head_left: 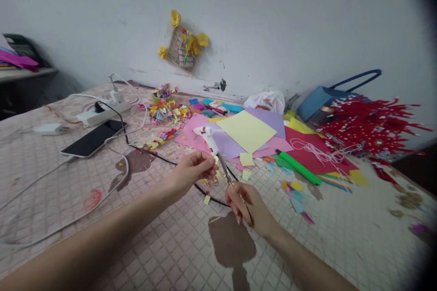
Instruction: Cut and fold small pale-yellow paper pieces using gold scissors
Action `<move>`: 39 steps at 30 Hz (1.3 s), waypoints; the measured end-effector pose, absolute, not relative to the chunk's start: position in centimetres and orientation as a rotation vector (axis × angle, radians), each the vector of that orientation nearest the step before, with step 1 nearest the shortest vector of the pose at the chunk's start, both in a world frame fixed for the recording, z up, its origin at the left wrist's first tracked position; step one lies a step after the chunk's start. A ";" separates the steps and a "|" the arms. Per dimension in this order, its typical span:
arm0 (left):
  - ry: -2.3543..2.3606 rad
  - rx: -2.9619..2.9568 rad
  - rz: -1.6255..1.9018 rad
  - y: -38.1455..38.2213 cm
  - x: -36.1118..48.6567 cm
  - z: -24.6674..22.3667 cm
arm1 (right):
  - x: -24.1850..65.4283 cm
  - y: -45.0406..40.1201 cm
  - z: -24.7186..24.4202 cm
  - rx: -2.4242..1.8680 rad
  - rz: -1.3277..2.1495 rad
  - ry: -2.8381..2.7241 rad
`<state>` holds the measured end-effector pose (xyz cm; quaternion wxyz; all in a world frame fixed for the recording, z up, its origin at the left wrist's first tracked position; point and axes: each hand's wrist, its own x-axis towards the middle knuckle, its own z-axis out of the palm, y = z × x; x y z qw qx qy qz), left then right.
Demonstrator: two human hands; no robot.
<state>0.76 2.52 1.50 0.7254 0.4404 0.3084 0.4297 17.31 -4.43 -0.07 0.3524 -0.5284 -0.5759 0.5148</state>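
My right hand (249, 207) is closed round the handles of a pair of scissors (224, 167), whose blades point up and away. Close to the blade tips, my left hand (193, 168) pinches a small piece of pale yellow paper (216, 160), mostly hidden by the fingers. Just beyond the blades lies a white glue gun (206, 136) on coloured sheets. A pale yellow sheet (247, 131) tops that pile, with a small cut square (246, 159) in front of it. Tiny paper scraps (207, 199) are scattered beneath my hands.
On the left are a phone (94, 138), a power strip (104, 111) and looping cables. A green marker (300, 168), white string (326, 152) and red tinsel-like stems (368, 127) lie right. Behind stand a heap of paper bits (169, 111) and a wall with a flower decoration (184, 50).
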 end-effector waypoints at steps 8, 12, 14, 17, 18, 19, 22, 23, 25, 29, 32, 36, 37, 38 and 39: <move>0.694 0.886 0.970 2.3 0.8 1.7 | 17.2 -4.3 -0.7 -1.383 1.292 -1.511; 0.673 0.893 1.006 2.1 1.0 1.4 | 17.0 -4.4 -0.8 -1.401 1.307 -1.473; 0.677 0.899 1.014 2.1 1.1 1.3 | 17.0 -4.4 -0.8 -1.407 1.306 -1.474; 0.686 0.910 1.005 2.0 1.2 1.2 | 17.0 -4.4 -0.6 -1.402 1.295 -1.479; 0.687 0.920 1.004 2.0 1.3 1.1 | 17.0 -4.4 -0.5 -1.392 1.312 -1.461; 0.689 0.944 1.003 2.0 1.2 1.1 | 16.9 -4.4 -0.3 -1.371 1.343 -1.437; 0.706 1.130 1.012 1.8 1.2 1.1 | 16.9 -4.3 0.2 -1.227 1.462 -1.317; 0.710 1.223 1.025 1.8 1.2 1.2 | 16.9 -4.2 0.4 -1.169 1.491 -1.268; 0.703 1.411 1.051 1.6 1.1 1.3 | 17.0 -4.0 0.7 -1.075 1.535 -1.178; 0.669 1.678 1.030 1.1 1.1 1.8 | 17.5 -3.6 0.8 -0.951 1.666 -1.066; 0.609 1.836 1.043 0.8 1.0 2.1 | 17.8 -3.4 0.8 -0.869 1.828 -0.973; 0.523 2.006 1.034 0.7 0.9 2.3 | 18.0 -3.4 1.0 -0.802 1.960 -0.875; 0.515 2.039 1.029 0.7 0.9 2.3 | 18.0 -3.4 1.0 -0.794 1.961 -0.880; 0.510 2.066 1.028 0.7 0.8 2.3 | 18.0 -3.5 0.9 -0.786 1.950 -0.898; 0.508 2.084 1.029 0.8 0.8 2.3 | 18.0 -3.5 0.8 -0.778 1.934 -0.928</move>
